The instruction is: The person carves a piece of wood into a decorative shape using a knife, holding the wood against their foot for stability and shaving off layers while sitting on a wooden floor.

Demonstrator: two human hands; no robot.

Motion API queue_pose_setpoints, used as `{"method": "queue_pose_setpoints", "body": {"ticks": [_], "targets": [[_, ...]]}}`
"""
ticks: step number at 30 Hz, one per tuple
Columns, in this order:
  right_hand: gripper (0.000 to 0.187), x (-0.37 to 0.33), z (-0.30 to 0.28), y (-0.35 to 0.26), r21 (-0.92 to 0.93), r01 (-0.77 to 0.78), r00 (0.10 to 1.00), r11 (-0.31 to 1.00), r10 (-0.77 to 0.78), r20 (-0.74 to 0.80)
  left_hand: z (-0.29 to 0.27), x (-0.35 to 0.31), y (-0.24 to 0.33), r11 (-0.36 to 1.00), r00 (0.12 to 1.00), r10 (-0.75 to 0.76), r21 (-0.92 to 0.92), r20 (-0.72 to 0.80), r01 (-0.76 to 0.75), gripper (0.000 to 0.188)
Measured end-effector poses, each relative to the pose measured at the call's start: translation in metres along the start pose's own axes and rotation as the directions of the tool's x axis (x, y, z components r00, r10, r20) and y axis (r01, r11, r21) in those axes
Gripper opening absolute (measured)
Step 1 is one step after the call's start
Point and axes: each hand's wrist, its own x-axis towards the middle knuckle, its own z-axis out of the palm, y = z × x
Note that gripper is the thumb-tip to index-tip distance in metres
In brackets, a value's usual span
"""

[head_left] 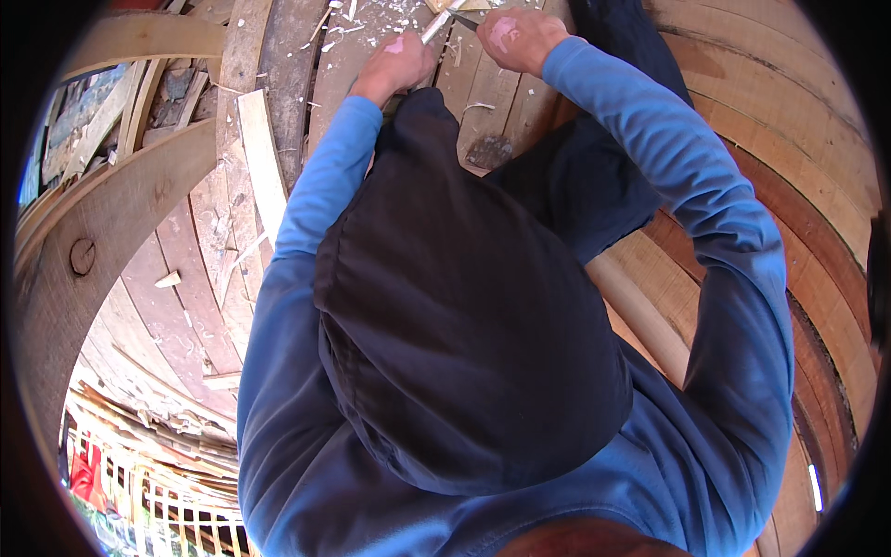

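Observation:
At the top of the head view, my left hand (399, 67) is closed round a thin pale wooden stick (434, 29), which slants up and away to the right. My right hand (513, 39) grips a knife, its handle covered by the fingers. The dark knife blade (462, 20) points left, close to the stick; whether it touches the wood I cannot tell. A flat pale piece of wood (464, 5) lies just beyond, cut off by the picture's edge. Light wood shavings (357, 16) are strewn over the planks around both hands.
Plank flooring (176, 251) runs under me, with a loose pale board (263, 158) to the left. A thick curved wooden rib (121, 200) arches up at the left. Curved plank walling (770, 84) rises on the right. Thin wood strips (130, 418) are piled at lower left.

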Motion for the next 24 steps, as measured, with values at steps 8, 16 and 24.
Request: {"method": "queue_pose_setpoints", "body": {"ticks": [8,16,24], "targets": [[0.023,0.022,-0.015,0.029,-0.17,0.257,0.93,0.951,-0.196,0.312,-0.013,0.003,0.006,0.994,0.986,-0.102,-0.01,0.132,0.104,0.047],[0.017,0.0,-0.002,0.014,-0.495,0.178,0.967,0.851,-0.243,-0.07,-0.014,-0.002,0.002,0.997,0.992,-0.07,-0.013,0.104,0.072,0.051],[0.021,0.018,-0.021,-0.042,-0.448,-0.011,0.952,0.894,0.146,0.268,-0.015,0.002,0.016,0.988,0.98,-0.146,-0.04,0.132,0.152,0.044]]}}
